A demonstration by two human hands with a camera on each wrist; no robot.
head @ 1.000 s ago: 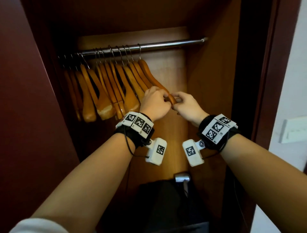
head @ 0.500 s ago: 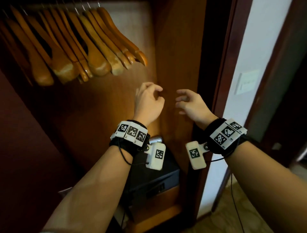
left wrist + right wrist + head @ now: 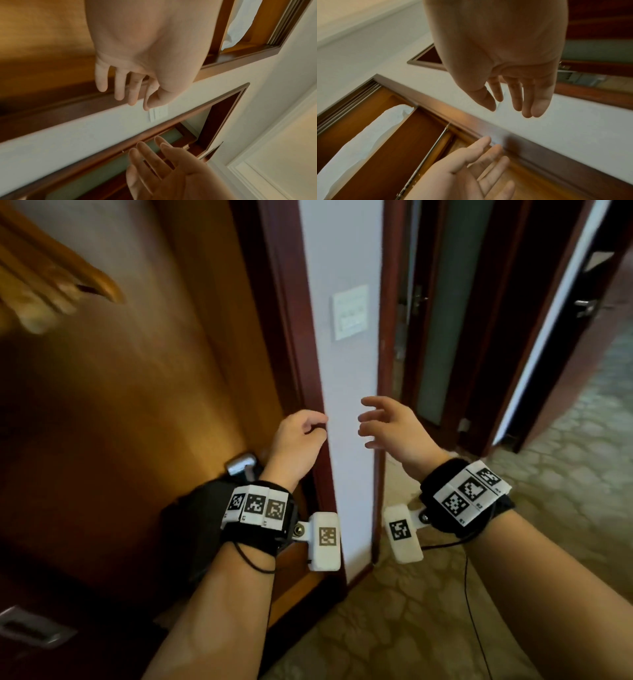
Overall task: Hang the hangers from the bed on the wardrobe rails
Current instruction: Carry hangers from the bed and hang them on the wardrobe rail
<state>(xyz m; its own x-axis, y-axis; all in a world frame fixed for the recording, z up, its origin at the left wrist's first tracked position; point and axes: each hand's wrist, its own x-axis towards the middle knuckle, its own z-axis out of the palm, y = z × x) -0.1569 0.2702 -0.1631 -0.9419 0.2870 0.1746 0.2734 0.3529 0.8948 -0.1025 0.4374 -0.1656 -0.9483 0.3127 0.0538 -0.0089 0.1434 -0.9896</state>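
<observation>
Wooden hangers (image 3: 51, 285) hang inside the wardrobe (image 3: 137, 405), blurred at your upper left, its rail (image 3: 426, 155) visible from the right wrist. Your left hand (image 3: 298, 440) is loosely curled, your right hand (image 3: 390, 429) spread; both hold nothing.

I'm seeing honey-orange wooden hangers (image 3: 51, 285) blurred at far left, against the warm amber panel of the wardrobe (image 3: 144, 378), whose frame runs dark reddish-brown. A silver rail (image 3: 426, 155) crosses the brown interior in my right wrist view, beside a white bundle (image 3: 364, 135). The wall (image 3: 342, 251) is pale bluish-white, with a white switch plate (image 3: 349, 312). On each wrist, a black band (image 3: 442, 498) carries 3 white tags printed with black square patterns. The floor (image 3: 548, 508) at right shows an olive-beige cobbled pattern. A door panel (image 3: 442, 302) far right looks grey-green.
</observation>
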